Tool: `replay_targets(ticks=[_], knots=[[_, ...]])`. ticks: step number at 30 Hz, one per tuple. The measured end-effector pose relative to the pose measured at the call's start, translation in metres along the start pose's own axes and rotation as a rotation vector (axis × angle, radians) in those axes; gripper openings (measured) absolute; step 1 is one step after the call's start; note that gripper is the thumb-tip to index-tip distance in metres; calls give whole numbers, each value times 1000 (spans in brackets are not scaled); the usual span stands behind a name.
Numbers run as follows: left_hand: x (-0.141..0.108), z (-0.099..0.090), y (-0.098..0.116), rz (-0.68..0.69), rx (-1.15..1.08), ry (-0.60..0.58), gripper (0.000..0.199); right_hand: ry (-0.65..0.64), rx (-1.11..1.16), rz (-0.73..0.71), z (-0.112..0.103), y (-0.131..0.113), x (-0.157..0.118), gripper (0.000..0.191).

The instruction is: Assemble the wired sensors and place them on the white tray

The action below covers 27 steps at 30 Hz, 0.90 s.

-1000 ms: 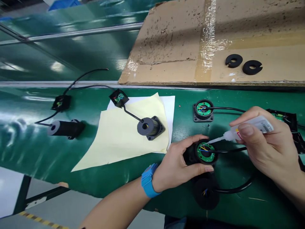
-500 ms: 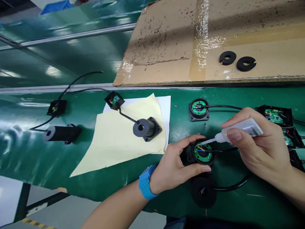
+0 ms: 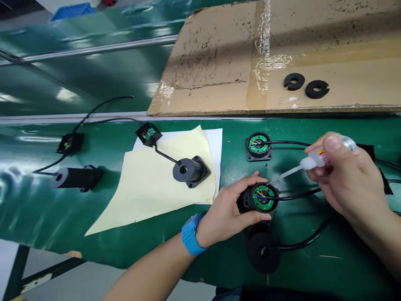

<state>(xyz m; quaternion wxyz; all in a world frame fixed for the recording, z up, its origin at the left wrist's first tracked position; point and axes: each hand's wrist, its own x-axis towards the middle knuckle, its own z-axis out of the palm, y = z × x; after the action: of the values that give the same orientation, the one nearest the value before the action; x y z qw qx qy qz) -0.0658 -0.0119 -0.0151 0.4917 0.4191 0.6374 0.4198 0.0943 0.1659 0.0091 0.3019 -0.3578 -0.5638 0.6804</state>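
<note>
My left hand [image 3: 227,211], with a blue band on its wrist, grips a black round housing [image 3: 247,200] between thumb and fingers. A green ring-shaped circuit board [image 3: 257,203] with yellow and blue wires sits inside it, and a black cable [image 3: 296,196] runs out to the right. In my right hand [image 3: 351,179] is a small white squeeze bottle [image 3: 310,162], its thin nozzle slanting down to the left. The tip is close to the housing's upper right rim; whether it touches, I cannot tell. Just below, a black cylinder [image 3: 263,253] with wires in its centre hole stands on the table.
A second housing [image 3: 258,158] with a green board stands behind. Cream paper [image 3: 150,188] carries a flanged black cylinder [image 3: 188,169]. Another cylinder [image 3: 75,177] lies at left, cabled to a black box [image 3: 70,143]. Two black split rings [image 3: 317,95] rest on cardboard [image 3: 216,62].
My right hand has drawn the bottle slightly right and turned it, and the nozzle has moved from the board's wires to near the rim. My left hand still holds the housing.
</note>
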Motion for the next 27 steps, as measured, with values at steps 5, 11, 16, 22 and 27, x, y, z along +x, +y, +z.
replay_targets(ticks=[5, 11, 16, 22, 27], knots=[[9, -8, -2, 116, -90, -13, 54, 104, 186, 50, -20, -7, 19, 40], [36, -8, 9, 160, 22, 350, 28, 270, 193, -38, -76, -17, 57, 24], [96, -22, 57, 463, 536, 335, 18, 301, -233, -192, -119, -27, 106, 22], [205, -3, 98, 548, 999, 170, 32, 262, -402, -287, -129, -25, 139, 25], [257, 15, 85, 479, 984, 139, 35, 332, -550, -382, -139, -6, 156, 36]])
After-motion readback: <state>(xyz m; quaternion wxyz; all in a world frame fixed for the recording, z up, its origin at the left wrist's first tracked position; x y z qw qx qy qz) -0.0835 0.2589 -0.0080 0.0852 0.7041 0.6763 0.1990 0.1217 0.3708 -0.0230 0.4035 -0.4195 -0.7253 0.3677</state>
